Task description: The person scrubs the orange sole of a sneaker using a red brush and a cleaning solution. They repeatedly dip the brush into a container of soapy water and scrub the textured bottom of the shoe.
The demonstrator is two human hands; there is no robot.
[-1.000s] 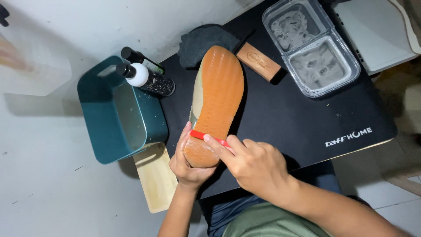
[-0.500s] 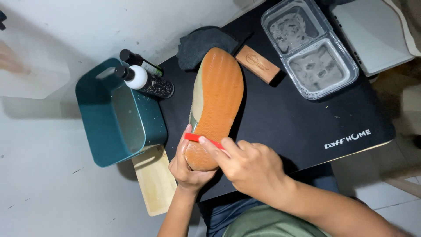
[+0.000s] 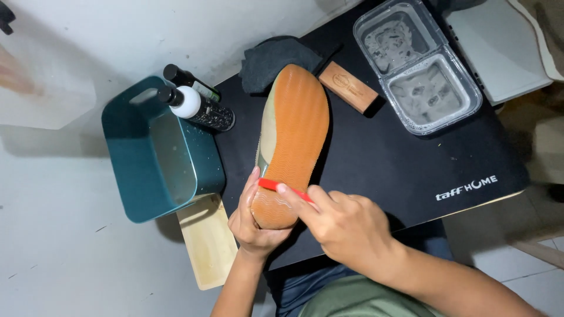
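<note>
A shoe [image 3: 296, 129] lies sole up on a black mat [image 3: 405, 170], its orange rubber sole facing me and its toe pointing away. My left hand [image 3: 254, 226] cups the heel end from below and the left. My right hand [image 3: 346, 226] grips a thin red tool [image 3: 282, 189], probably a brush handle, laid across the sole near the heel, with my forefinger pressed along it. What is under the red handle is hidden against the sole.
A teal plastic basin [image 3: 155, 152] stands left of the shoe, beside two dark pump bottles [image 3: 197, 105]. A dark cloth [image 3: 273, 58], a wooden brush block [image 3: 348, 87] and a clear two-part tray [image 3: 414, 64] lie beyond. A pale wooden board [image 3: 205, 240] sticks out at the mat's near left.
The red tool and my right hand have shifted slightly along the heel part of the sole. The shoe and my left hand stay where they were.
</note>
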